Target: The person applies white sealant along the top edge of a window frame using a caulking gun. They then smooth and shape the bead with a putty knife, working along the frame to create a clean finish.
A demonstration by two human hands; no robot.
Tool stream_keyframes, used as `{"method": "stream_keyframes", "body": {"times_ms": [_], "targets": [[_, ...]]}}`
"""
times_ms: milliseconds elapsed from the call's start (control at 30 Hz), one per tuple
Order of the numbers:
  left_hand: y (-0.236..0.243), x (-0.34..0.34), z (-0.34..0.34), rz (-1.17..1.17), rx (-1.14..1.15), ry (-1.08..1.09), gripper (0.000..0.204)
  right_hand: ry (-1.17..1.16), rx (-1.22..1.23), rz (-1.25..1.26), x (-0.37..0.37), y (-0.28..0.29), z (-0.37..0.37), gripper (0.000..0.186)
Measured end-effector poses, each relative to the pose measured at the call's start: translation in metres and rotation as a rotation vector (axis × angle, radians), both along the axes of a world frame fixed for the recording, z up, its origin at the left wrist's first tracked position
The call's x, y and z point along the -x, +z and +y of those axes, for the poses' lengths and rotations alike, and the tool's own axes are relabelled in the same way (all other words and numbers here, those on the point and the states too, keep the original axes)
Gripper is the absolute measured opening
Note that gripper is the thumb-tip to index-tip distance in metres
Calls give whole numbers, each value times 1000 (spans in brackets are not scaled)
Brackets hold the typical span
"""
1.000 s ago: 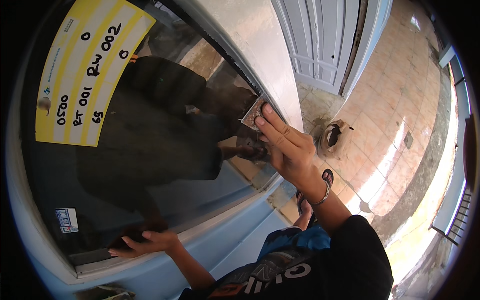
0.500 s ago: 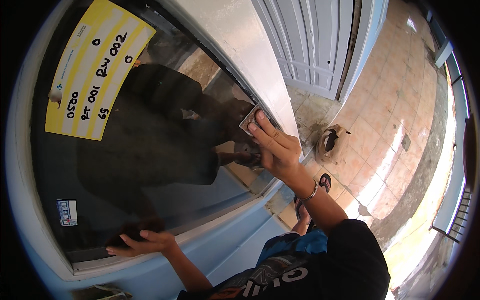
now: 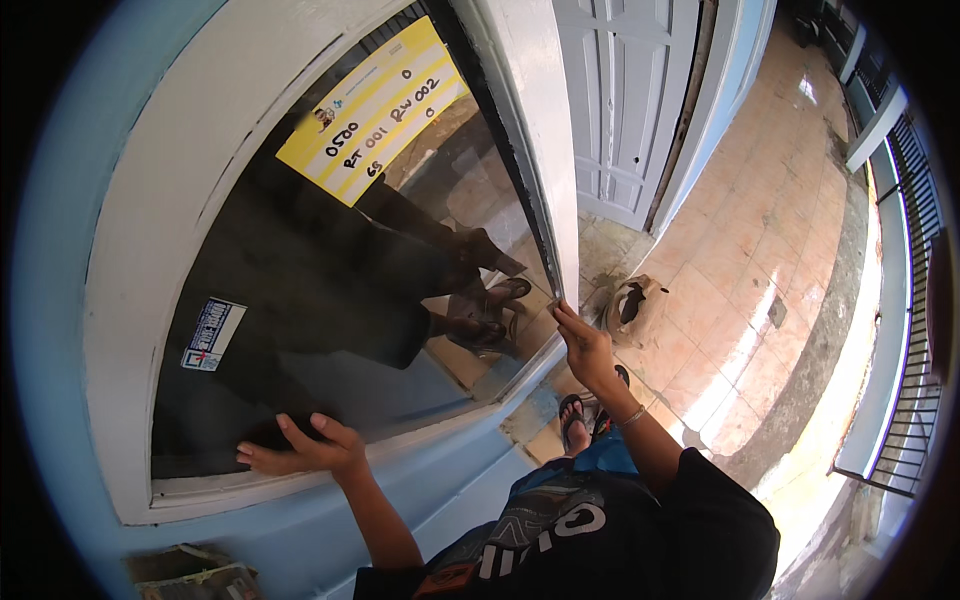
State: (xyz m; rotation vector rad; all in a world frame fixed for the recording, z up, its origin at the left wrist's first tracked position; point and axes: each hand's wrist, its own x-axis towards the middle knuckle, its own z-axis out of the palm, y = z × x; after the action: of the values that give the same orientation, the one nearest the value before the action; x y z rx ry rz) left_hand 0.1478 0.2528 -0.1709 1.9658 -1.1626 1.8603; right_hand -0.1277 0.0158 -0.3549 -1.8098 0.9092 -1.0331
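My right hand (image 3: 586, 345) is at the right upright of a white window frame (image 3: 530, 100), near its lower end. Its fingers are pinched on a small, flat, greyish piece (image 3: 555, 307) that looks like folded sandpaper. Only a thin edge of that piece shows past the fingertips. At the lower left, my left hand (image 3: 312, 447) is spread with nothing in it, beside the dark window glass (image 3: 300, 380) just above the bottom rail. Whether its fingers touch the glass cannot be made out. The glass mirrors my body and legs.
A yellow-and-white striped label (image 3: 375, 110) and a small blue-and-white sticker (image 3: 213, 333) are on the glass. A crumpled brown bag (image 3: 637, 305) stands open on the tiled floor (image 3: 720, 280). Beyond it is a grey panelled door (image 3: 620, 100). Black bars (image 3: 905, 400) line the right side.
My right hand has moved down the frame's right upright, turning so the held piece shows edge-on. The view has shifted, bringing more of the frame's left side in. My left hand stays spread by the glass.
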Motion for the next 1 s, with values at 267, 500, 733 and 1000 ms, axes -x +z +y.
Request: {"method": "stream_keyframes", "body": {"times_ms": [267,500,733,1000], "targets": [[-17,138,-119,817,-73,-1158,68,155,-130,158,128,-40,66,31],[-40,182,-260,1399,95,-1529,87,-234,-485,42,181,-82,46,30],[-334,193,-190,2631,115,-206,83,-681,-485,169,337,-155,98,34],[-437,106,-27,1994,-832,221,53,-1338,-1319,56,413,-216,323,40]]}}
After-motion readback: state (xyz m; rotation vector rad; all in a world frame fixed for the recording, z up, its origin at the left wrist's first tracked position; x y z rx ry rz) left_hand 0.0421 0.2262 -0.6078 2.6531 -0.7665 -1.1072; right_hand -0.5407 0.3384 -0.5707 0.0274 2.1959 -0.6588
